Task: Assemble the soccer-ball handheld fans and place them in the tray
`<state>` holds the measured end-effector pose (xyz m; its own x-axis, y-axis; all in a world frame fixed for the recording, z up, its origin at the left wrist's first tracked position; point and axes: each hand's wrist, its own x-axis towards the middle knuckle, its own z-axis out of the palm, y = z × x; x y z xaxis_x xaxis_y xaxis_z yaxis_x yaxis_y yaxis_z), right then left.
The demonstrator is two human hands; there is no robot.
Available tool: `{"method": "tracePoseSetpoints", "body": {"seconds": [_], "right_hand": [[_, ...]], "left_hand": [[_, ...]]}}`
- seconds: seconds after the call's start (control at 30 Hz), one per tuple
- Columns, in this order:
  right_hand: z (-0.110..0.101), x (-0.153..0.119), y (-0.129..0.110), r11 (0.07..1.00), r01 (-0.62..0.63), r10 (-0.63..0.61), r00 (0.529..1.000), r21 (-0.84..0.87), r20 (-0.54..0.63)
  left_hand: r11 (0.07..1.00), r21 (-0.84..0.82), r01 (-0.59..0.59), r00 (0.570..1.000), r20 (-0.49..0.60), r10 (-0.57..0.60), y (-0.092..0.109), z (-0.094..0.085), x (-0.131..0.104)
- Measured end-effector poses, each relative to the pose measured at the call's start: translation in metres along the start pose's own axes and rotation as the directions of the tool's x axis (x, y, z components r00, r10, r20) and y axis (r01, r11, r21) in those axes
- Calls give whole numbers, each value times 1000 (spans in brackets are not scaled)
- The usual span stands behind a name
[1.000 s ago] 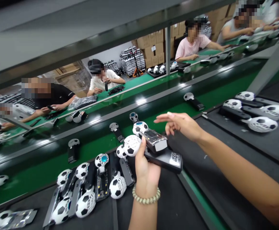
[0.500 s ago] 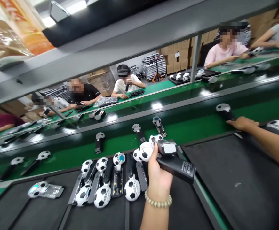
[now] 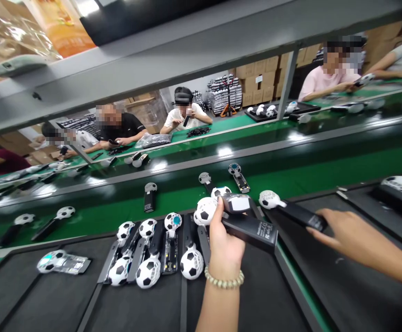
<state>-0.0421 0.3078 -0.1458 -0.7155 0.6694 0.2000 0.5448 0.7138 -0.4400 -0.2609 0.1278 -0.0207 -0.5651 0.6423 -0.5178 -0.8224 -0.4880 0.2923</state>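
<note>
The left hand (image 3: pixel 227 242) is turned palm up, its forearm rising almost straight from the bottom edge and its wrist ringed by a beaded bracelet (image 3: pixel 224 279). It is closed around two stacked devices with football-patterned heads: the thumb stands upright along the left side, close to the white heads, while the other fingers are mostly hidden behind and under the load. The lower device (image 3: pixel 251 233) points its black, printed handle out to the right of that palm; the upper device (image 3: pixel 239 203) lies over it, its pale end facing back toward the wearer.

The right hand (image 3: pixel 346 233) reaches in from the right edge, forearm slanting up and inward, back of the hand uppermost. It grips the end of a third device (image 3: pixel 299 215), one digit on the far side of the handle and another on the near side. That handle runs from the fingertips toward the left hand, and its ball head (image 3: pixel 269 199) sits just beyond the left hand's load.

Left of the left hand, a row of devices (image 3: pixel 156 240) lies on a black tray (image 3: pixel 135 304). Another black tray (image 3: pixel 360 295) spreads below the right hand. Beyond both hands, the green bench (image 3: pixel 178 184) carries loose devices (image 3: pixel 149 198), with co-workers (image 3: pixel 121 127) on its far side
</note>
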Motion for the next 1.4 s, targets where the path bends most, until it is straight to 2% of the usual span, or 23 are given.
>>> {"method": "tracePoseSetpoints", "body": {"seconds": [0.1, 0.2, 0.27, 0.33, 0.4, 0.47, 0.57, 0.63, 0.7, 0.77, 0.87, 0.97, 1.07, 1.1, 1.13, 1.17, 1.2, 1.23, 1.27, 1.3, 1.33, 1.37, 1.4], "right_hand": [[-6, -17, -23, 999, -39, 39, 994, -3, 102], [-37, -27, -58, 932, -6, -56, 985, 363, 161], [-57, -33, -83, 854, 87, -174, 977, 513, 123], [-67, -42, -98, 879, 177, -208, 978, 443, 21], [-68, -51, -98, 936, 186, -171, 982, 298, -76], [-65, -59, -83, 955, 105, -75, 990, 278, -117], [-66, -66, -37, 951, -96, 154, 972, 294, -178], [-69, -67, 3, 948, -223, 289, 905, 228, -313], [-72, -69, 46, 920, -365, 390, 807, 145, -443], [-74, -72, 87, 881, -467, 435, 737, 74, -517], [-74, -78, 131, 880, -475, 407, 751, 3, -520], [-71, -77, 147, 896, -442, 365, 793, -47, -488], [-68, -68, 128, 900, -430, 334, 785, -71, -521], [-68, -66, 112, 909, -411, 323, 791, -60, -520], [-67, -65, 92, 931, -364, 314, 824, -16, -471], [-67, -66, 67, 953, -300, 287, 871, 32, -398], [-67, -70, 40, 958, -198, 241, 947, 207, -212], [-67, -75, 12, 914, -104, 93, 995, 393, 46], [-67, -82, -14, 864, -54, -60, 976, 501, 209], [-67, -89, -37, 856, -25, -142, 949, 516, 281], [-68, -96, -54, 855, 15, -192, 938, 519, 289], [-70, -102, -64, 867, 48, -212, 936, 495, 280], [-73, -107, -66, 891, 73, -200, 949, 447, 244]], "left_hand": [[998, 57, 30, 998, 46, -32, -15, 2, -6], [976, 216, 0, 990, 136, -30, -45, -3, -11], [930, 361, -62, 977, 211, -17, -69, -10, -16], [857, 496, -142, 957, 290, -10, -90, -17, -24], [749, 628, -209, 918, 391, -71, -104, -24, -33], [635, 736, -234, 860, 462, -219, -113, -29, -40], [541, 818, -197, 795, 456, -400, -118, -35, -46], [538, 832, -136, 792, 417, -446, -119, -39, -45], [554, 830, -67, 805, 374, -462, -120, -41, -42], [578, 816, -13, 824, 336, -457, -120, -42, -38], [619, 784, 40, 847, 302, -438, -117, -39, -34], [659, 747, 81, 850, 294, -438, -113, -35, -32], [696, 718, 24, 832, 371, -412, -111, -34, -31], [702, 711, -52, 812, 439, -384, -110, -35, -30], [694, 702, -163, 771, 529, -354, -109, -36, -31], [668, 683, -296, 708, 626, -327, -108, -36, -32], [629, 647, -431, 626, 717, -308, -106, -37, -35], [579, 607, -544, 534, 783, -318, -104, -37, -39], [533, 574, -622, 453, 818, -353, -101, -36, -44], [500, 560, -661, 396, 826, -402, -99, -36, -48], [481, 569, -667, 367, 812, -453, -98, -36, -52], [474, 601, -643, 374, 787, -491, -97, -36, -55], [475, 646, -597, 409, 755, -513, -97, -37, -57]]}}
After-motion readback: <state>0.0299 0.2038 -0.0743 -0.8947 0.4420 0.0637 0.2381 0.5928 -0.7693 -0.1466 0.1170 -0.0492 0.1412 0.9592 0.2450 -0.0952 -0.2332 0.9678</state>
